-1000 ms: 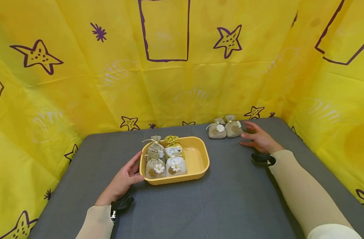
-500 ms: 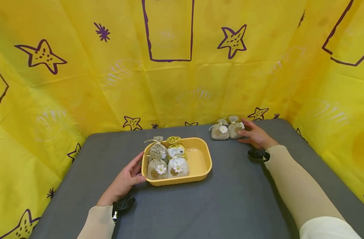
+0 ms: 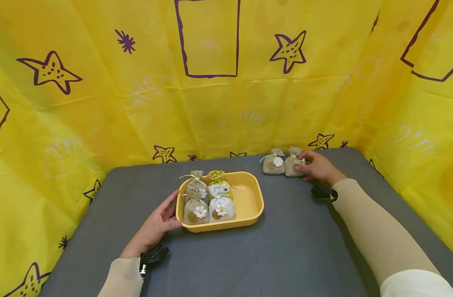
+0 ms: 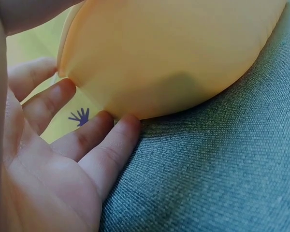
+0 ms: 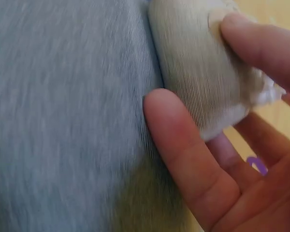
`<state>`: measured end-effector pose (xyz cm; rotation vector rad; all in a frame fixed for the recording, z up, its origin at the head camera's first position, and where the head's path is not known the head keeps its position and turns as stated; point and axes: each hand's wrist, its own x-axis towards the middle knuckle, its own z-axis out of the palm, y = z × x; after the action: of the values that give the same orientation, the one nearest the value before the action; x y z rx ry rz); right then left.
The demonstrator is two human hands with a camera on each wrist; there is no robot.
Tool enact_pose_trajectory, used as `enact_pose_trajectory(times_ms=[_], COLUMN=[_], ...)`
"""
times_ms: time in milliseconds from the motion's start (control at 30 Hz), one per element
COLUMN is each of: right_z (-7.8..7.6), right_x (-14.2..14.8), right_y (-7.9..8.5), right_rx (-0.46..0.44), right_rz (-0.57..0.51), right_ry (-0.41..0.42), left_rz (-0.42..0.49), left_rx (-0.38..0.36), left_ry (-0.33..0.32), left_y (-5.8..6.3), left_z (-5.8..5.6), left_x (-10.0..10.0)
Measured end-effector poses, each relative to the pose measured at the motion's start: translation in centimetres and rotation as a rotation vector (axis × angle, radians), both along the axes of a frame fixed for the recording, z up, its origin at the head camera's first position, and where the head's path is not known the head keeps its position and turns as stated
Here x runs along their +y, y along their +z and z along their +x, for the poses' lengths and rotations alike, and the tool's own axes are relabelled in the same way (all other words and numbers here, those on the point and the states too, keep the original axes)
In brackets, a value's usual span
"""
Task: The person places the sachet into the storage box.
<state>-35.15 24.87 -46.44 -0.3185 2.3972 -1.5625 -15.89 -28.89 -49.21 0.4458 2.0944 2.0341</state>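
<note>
A yellow tray holds several small drawstring sachets, among them a beige sachet and a white sachet with flowers on their fronts. My left hand rests against the tray's left end; in the left wrist view its extended fingers touch the outer wall. At the back right, my right hand pinches a beige drawstring sachet between thumb and fingers. The right wrist view shows the thumb on the front of this sachet's cloth.
Another beige sachet stands just left of the one in my right hand. The dark grey table ends against a yellow curtain printed with starfish, which also closes off both sides.
My right hand has moved left onto the right-hand beige sachet and now pinches it. The sachet has shifted slightly. My left hand keeps its place at the tray.
</note>
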Motion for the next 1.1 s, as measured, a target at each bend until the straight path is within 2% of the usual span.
enact_pose_trajectory(times_ms=[167, 467, 733, 967, 1100], right_z=[0.5, 1.1, 2.4, 3.1, 3.9], right_x=[0.9, 1.3, 0.9, 0.7, -0.2], right_y=[0.4, 0.5, 0.8, 1.1, 1.9], right_rx=[0.043, 0.091, 0.079, 0.117, 0.140], right_rz=[0.103, 0.114, -0.045, -0.177, -0.165], right_ry=[0.023, 0.066, 0.053, 0.028, 0.036], left_rz=[-0.005, 0.003, 0.004, 0.005, -0.004], left_rx=[0.001, -0.004, 0.002, -0.014, -0.011], left_ry=[0.001, 0.003, 0.005, 0.011, 0.011], left_y=[0.0, 0.1, 0.1, 0.4, 0.3], left_z=[0.1, 0.2, 0.0, 0.1, 0.1], left_x=[-0.1, -0.1, 0.0, 0.2, 0.1])
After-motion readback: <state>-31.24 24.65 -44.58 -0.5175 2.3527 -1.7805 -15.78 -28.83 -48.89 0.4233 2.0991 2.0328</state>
